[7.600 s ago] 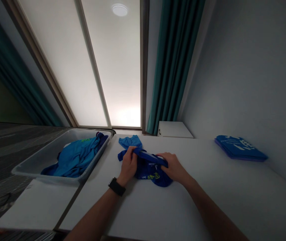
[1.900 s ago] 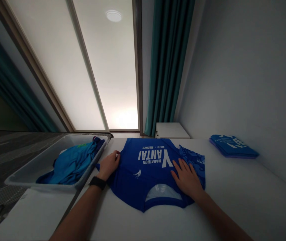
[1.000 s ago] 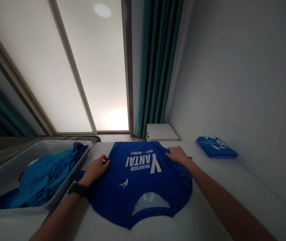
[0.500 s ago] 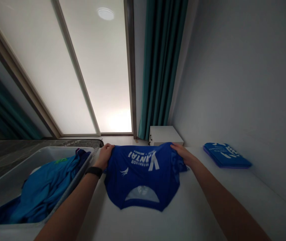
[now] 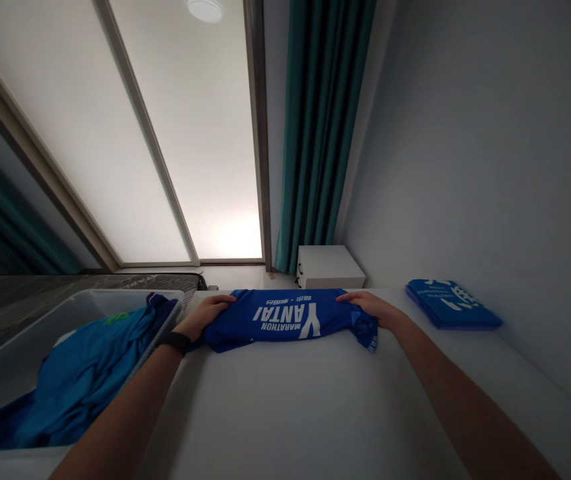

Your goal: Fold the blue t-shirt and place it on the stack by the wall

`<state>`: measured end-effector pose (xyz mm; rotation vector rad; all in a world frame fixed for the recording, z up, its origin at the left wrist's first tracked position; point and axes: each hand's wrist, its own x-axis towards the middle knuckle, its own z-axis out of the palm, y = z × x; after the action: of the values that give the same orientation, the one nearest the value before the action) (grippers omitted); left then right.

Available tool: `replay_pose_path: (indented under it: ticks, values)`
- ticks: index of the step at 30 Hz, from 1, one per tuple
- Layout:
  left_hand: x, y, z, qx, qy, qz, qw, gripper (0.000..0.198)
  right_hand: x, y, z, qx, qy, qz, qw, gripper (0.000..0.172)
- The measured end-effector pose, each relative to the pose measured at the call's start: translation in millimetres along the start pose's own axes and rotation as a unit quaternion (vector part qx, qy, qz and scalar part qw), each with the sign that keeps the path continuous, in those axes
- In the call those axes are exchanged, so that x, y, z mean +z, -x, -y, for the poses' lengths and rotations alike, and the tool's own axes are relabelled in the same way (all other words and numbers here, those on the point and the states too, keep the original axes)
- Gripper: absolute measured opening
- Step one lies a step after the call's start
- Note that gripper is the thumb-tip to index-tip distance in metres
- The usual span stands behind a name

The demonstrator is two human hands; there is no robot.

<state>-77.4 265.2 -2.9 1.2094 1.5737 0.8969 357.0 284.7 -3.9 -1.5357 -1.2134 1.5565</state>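
A blue T-shirt [image 5: 280, 316] with white marathon lettering, upside down from my side, is stretched sideways between my hands at the far edge of the white table [image 5: 285, 413]. My left hand [image 5: 210, 313] pinches its left end, and a black band circles that wrist. At the other end my right hand [image 5: 370, 308] grips the cloth, with a bunched sleeve hanging just below the fingers. The shirt's neck opening is out of sight. Beyond my right hand lies a stack of folded blue shirts [image 5: 453, 305] with white print.
A white plastic bin [image 5: 88, 297] holding rumpled blue clothes [image 5: 85, 380] stands at the left. Past the table's far edge are a small white cabinet [image 5: 330, 267] and a teal curtain [image 5: 325, 133]. A wall [image 5: 495, 160] runs along the right.
The shirt's collar part, which hung toward me with the neck opening showing, is no longer visible; the shirt now appears as a narrow band. Both hands still hold its ends.
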Motion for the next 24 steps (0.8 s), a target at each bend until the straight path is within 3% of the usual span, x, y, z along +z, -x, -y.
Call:
replay_pose_path:
  ticks: [3,5,7,12,15,18,21,24]
  values:
    - [4.3,-0.9,-8.7,0.09,0.015,-0.095,0.991,0.042,1.8,-6.0,9.7,-0.142,-0.058,-0.087,0.984,0.04]
    - [7.1,-0.6,-10.9,0.089,-0.021,-0.11,0.99,0.042,3.4,-9.8,11.8,-0.171,-0.085,-0.124,0.974,0.045]
    - [8.9,1.4,-8.3,0.046,-0.058,-0.078,0.994,0.037,5.2,-10.4,8.8,-0.118,-0.071,-0.101,0.985,0.044]
    - [6.2,20.5,1.2,-0.021,-0.031,0.0,0.999,0.039,5.7,9.5,-6.9,-0.024,-0.037,0.048,0.998,0.044]
    - [-2.0,43.4,-7.6,-0.045,-0.001,0.094,0.995,0.04,-1.1,33.1,-7.6,-0.004,0.017,0.106,0.994,0.034]
    - [-14.3,68.2,-22.7,-0.033,0.026,0.173,0.984,0.046,-15.5,56.4,-3.6,-0.03,0.046,0.161,0.985,0.026]
    - [-23.3,81.9,-27.2,-0.002,0.027,0.156,0.987,0.054,-28.8,67.5,-3.5,-0.074,-0.011,0.131,0.989,0.029]
    - [-22.7,80.4,-13.6,0.022,-0.052,0.072,0.996,0.055,-27.4,64.1,-10.0,-0.109,-0.065,0.041,0.991,0.029]
